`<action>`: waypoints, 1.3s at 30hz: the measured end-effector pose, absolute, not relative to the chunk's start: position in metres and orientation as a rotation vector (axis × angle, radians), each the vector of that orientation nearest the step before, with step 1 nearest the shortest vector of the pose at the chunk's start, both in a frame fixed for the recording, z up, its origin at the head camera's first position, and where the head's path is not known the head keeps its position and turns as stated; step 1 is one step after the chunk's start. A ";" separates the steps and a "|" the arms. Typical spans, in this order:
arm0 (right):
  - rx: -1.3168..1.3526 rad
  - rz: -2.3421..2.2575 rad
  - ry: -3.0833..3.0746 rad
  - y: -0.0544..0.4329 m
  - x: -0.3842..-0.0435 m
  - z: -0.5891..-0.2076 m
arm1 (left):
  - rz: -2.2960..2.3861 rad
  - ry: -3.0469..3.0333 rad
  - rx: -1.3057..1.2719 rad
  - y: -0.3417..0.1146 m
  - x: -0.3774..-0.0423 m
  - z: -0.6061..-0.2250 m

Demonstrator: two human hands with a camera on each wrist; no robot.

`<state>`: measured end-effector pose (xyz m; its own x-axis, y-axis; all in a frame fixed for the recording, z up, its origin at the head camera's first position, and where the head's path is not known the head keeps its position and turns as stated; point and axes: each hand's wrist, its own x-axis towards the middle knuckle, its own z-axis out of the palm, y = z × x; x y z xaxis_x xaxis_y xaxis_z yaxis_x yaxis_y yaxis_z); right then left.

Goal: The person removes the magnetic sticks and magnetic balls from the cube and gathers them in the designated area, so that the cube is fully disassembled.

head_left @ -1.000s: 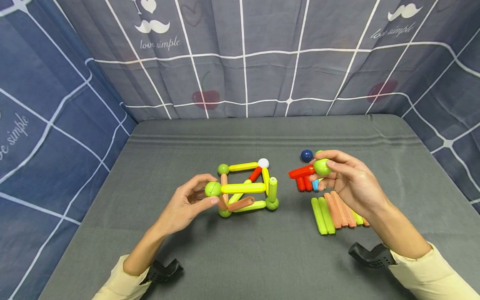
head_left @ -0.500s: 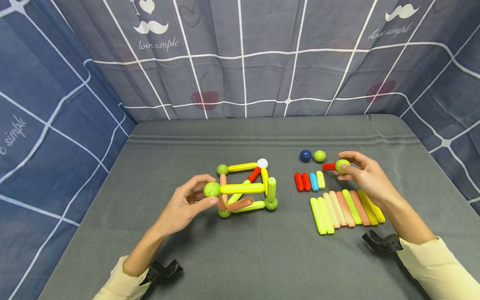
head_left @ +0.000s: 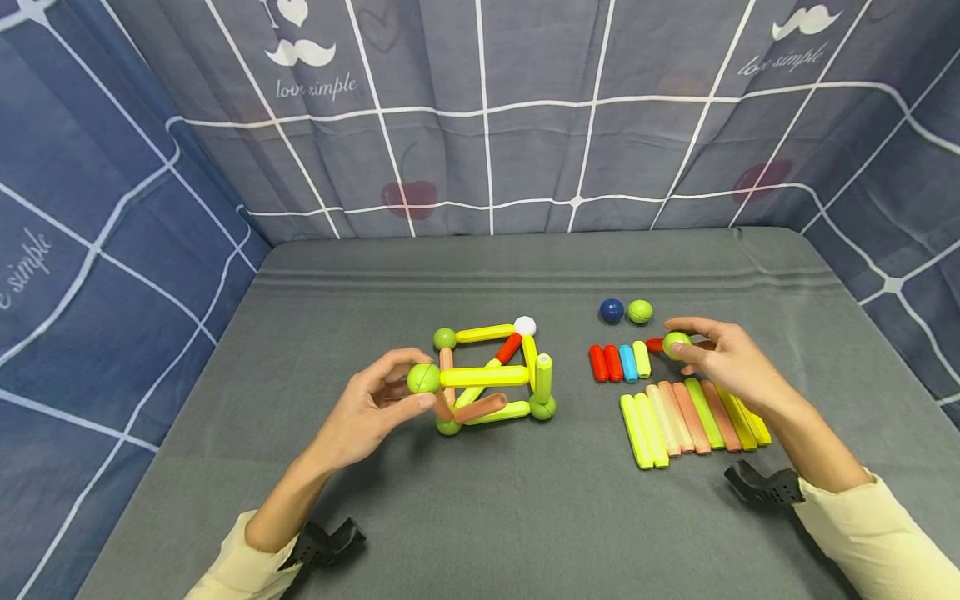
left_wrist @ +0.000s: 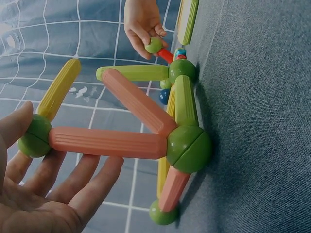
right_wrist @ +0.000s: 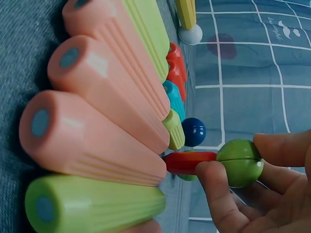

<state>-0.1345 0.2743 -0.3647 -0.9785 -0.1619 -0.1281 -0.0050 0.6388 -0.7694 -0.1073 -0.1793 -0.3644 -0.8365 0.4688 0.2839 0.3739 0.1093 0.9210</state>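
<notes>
My left hand (head_left: 378,400) pinches a green ball (left_wrist: 35,136) at a raised corner of a frame of magnetic rods and balls. From that ball run a yellow rod (head_left: 485,377) and an orange rod (left_wrist: 107,143), the latter down to a lower green ball (left_wrist: 189,149). Another orange rod (head_left: 482,407) juts up at a slant, its far end free. Over to the right, my right hand (head_left: 731,362) holds a second green ball (right_wrist: 239,163) between thumb and fingers. A short red rod (right_wrist: 187,162) sticks to it, pointing left beside the short-rod row.
Short red, blue and yellow-green rods (head_left: 627,364) lie in a row. Nearer the person is a row of several long rods (head_left: 690,418). Behind them sit a dark blue ball (head_left: 612,311) and a loose green ball (head_left: 640,312). A checked curtain (head_left: 525,158) backs the grey tabletop (head_left: 487,517).
My right hand has moved right with the ball and red rod, then come nearer the person, bringing the rod beside the short-rod row. My left hand stays on its ball.
</notes>
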 end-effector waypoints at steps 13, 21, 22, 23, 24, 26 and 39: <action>-0.153 -1.155 2.665 0.275 -0.137 -0.370 | 1.851 2.275 0.852 -0.180 -0.108 -0.364; -0.116 -1.213 2.723 0.274 -0.142 -0.369 | 1.852 2.266 0.844 -0.179 -0.109 -0.363; -0.103 -1.218 2.730 0.275 -0.142 -0.370 | 1.854 2.268 0.853 -0.179 -0.109 -0.363; -0.091 -1.222 2.729 0.275 -0.143 -0.370 | 1.856 2.271 0.859 -0.179 -0.109 -0.363; -0.080 -1.223 2.724 0.276 -0.144 -0.371 | 1.856 2.273 0.866 -0.179 -0.110 -0.364; -0.089 -1.233 2.702 0.276 -0.146 -0.374 | 1.856 2.279 0.873 -0.179 -0.110 -0.364; -0.084 -1.352 2.677 0.279 -0.158 -0.375 | 1.851 2.277 0.863 -0.180 -0.109 -0.366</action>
<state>-0.1583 0.2790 -0.3752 -0.9885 -0.1133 -0.1001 0.0133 0.5944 -0.8041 -0.1089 -0.1802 -0.3657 -0.8377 0.4694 0.2791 0.3690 0.1098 0.9229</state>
